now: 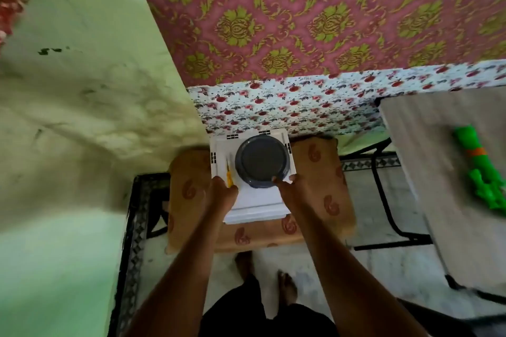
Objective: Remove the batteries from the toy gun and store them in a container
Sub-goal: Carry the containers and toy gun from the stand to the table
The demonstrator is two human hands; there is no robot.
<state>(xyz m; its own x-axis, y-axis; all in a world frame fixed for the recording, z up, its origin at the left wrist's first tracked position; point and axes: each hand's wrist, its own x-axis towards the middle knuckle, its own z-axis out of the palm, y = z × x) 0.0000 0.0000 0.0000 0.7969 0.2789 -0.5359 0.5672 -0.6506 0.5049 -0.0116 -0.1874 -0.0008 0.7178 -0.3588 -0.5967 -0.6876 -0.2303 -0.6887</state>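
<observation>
A white plastic tray (254, 201) rests on a brown cushioned stool (320, 167) below me. In the tray sit a round dark grey lidded container (262, 160) and a yellow-handled screwdriver (229, 172). My left hand (222, 194) grips the tray's left edge beside the screwdriver. My right hand (290, 191) grips the tray's right side, its fingertips touching the container's rim. The green toy gun (480, 169) lies on a grey table (427, 172) at the right, apart from both hands. No batteries are visible.
A green wall (82, 117) stands close on the left. A bed with floral sheet (301, 101) and pink patterned cover lies beyond the stool. The table's black metal legs (388, 205) stand between stool and table. My feet are on the tiled floor (383, 262).
</observation>
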